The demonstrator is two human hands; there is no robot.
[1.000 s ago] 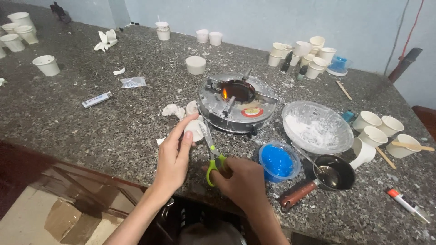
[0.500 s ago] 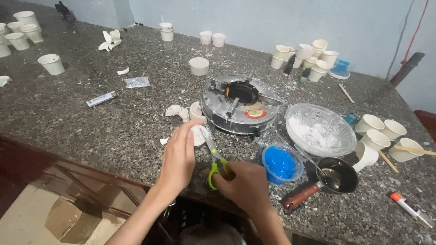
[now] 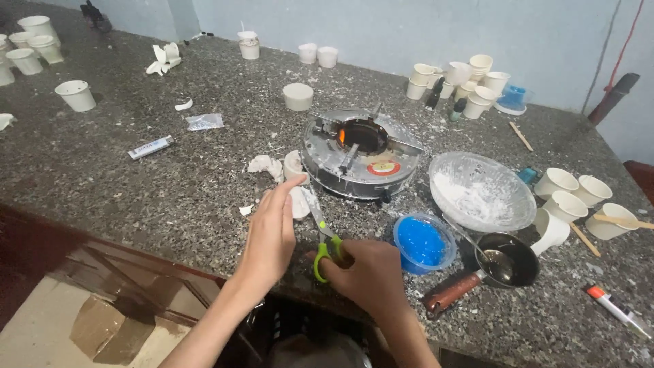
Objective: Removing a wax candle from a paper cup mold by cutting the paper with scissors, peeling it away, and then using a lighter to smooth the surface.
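Head view, looking down: my right hand (image 3: 364, 272) has its fingers threaded through the yellow-green plastic loops of a small pair of scissors (image 3: 321, 235), closed around the handles so the steel blades point away from me toward the stove. My left hand (image 3: 271, 235) lies just beside them, fingers held straight and pressed together, the tips steadying a small white paper-like piece (image 3: 298, 202) that sits on the speckled grey stone surface (image 3: 136, 197); the flat hand seems to be there to keep the scrap from sliding as the blades meet it. Whether the blades are open or closed I cannot tell, they are too thin to read.

Just beyond the piece stands a round grey metal stove with an orange flame in its middle (image 3: 360, 153), close enough that I keep my hands low and short of it. To my right, near the scissors, are a clear round tub of bright blue material (image 3: 421, 242), a small dark metal pan with a brown handle (image 3: 501, 262) and a clear glass bowl of white powder (image 3: 480, 191). White paper cups (image 3: 565, 194) cluster farther right.
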